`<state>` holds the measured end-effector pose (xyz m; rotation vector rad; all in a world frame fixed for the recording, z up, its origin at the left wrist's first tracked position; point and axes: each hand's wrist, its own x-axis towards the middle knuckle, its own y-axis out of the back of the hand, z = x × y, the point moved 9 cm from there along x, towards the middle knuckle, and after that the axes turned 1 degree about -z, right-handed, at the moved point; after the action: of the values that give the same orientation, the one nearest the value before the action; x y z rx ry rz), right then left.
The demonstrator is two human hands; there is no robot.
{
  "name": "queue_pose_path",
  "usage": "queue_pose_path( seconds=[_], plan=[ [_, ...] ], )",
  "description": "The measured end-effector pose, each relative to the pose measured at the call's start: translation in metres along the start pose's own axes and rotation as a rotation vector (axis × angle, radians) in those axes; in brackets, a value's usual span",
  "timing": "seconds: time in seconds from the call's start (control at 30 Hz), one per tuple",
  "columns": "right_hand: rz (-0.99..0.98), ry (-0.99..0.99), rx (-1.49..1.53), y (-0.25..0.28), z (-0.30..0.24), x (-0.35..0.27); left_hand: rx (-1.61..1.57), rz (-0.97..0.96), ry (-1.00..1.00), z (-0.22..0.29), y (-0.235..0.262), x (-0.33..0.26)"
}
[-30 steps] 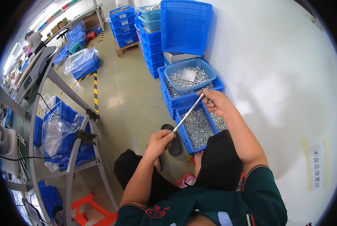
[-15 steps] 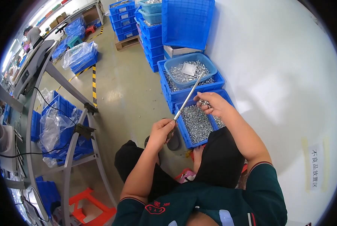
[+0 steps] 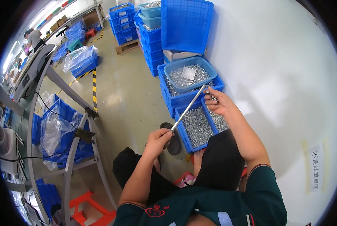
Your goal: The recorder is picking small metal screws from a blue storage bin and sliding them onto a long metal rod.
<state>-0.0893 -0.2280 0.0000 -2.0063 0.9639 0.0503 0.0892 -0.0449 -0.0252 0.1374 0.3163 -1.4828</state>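
Observation:
My left hand (image 3: 159,140) is closed round the lower end of a thin, straight metal rod (image 3: 187,109). The rod slants up and to the right, over a blue bin (image 3: 200,148) full of small shiny metal parts (image 3: 194,126). Close to the rod's upper tip, my right hand (image 3: 223,105) has its fingers curled round several small nut-like metal pieces (image 3: 210,97). Those pieces seem to be apart from the rod. Beneath the right hand is another bin section with similar small parts (image 3: 220,122), partly hidden by the hand and forearm.
Beyond the bins, a light blue tub (image 3: 169,75) of metal parts with a white card (image 3: 188,73) rests on a blue crate (image 3: 168,98). Stacked crates (image 3: 151,51) stand behind. A white wall (image 3: 274,75) bounds the right; a grey-framed workbench (image 3: 68,158) stands left.
My right hand has shifted slightly right with the small metal pieces, and the rod's upper tip has dropped a little. My left hand has moved slightly down and left, still gripping the rod.

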Motion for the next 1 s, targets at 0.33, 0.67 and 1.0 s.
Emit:
queue_pose_path(
  seconds=[0.33, 0.67, 1.0],
  plan=[
    [0.040, 0.061, -0.019, -0.005, -0.007, -0.004, 0.039, -0.032, -0.022, -0.008, -0.006, 0.001],
    [-0.001, -0.165, -0.701, -0.042, 0.035, -0.012, -0.003, 0.017, -0.029, 0.002, -0.008, 0.007],
    [0.011, -0.017, -0.113, -0.010, 0.007, -0.008, -0.030, -0.010, -0.010, 0.002, -0.006, 0.006]
  ],
)
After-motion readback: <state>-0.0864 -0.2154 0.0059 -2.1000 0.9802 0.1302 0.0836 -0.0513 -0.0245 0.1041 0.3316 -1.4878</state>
